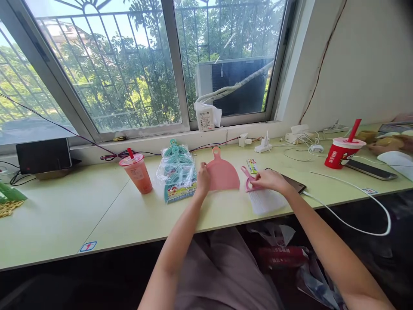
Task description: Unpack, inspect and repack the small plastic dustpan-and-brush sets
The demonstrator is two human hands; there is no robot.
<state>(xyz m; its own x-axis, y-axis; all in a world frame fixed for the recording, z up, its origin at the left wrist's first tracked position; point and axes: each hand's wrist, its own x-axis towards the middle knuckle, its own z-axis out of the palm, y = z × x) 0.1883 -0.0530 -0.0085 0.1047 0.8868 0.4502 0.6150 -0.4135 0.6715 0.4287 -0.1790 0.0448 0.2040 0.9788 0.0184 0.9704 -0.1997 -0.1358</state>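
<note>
A pink dustpan (223, 175) lies at the middle of the table with its ring handle toward the window. My left hand (202, 180) is closed on its left edge, fingers bent around the rim. To the right is a small pink hand brush (262, 203) with white bristles pointing toward me. The fingers of my right hand (270, 180) pinch its handle near the base. Just behind the brush sits a printed label card (252, 166). Left of the dustpan, several teal dustpan and brush sets (177, 172) are stacked in clear plastic wrap.
A clear cup with a pink drink (138, 174) stands left of the teal sets. At the right are a dark tablet (295, 185) with a white cable (351, 185), a red cup (342, 154) and a phone (371, 169). Chargers (263, 145) line the wall side.
</note>
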